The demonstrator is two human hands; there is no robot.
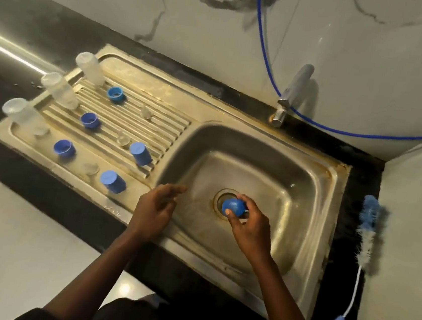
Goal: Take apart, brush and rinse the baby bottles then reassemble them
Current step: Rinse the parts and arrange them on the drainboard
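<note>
1. Three clear plastic bottle bodies (60, 90) stood mouth-down along the left edge of the ribbed steel drainboard (161, 125). Three blue screw rings (90, 120), two blue domed caps (140, 154) and the small clear teats (123, 138) lay spread apart on the ribs beside them.
2. The third blue cap (233, 206) was in my right hand (252, 230), thumb and fingertips curled round it. I held it low in the steel sink basin (306, 186), right above the round drain (220, 196).
3. My left hand (157, 206) held nothing. Its fingers were loose and slightly spread over the basin's left wall.
4. I judged the step to be rinsing this last cap. No water showed at the chrome tap (291, 92), so the free left hand was the one to open it.
5. To rinse well, I needed the hollow side turned up under the stream, then tipped out and shaken over the basin.
6. Wet plastic slips, so a firm hold by the rim mattered. A cap dropped there would have landed on the grimy drain.
7. The blue-and-white bottle brush (366, 230) lay on the dark counter right of the sink, well apart from both hands. Scrubbing would have meant passing the cap to my left hand first.
8. Afterwards it belonged dome-up near the other two caps, clear of the teats, ready for reassembly.
</note>
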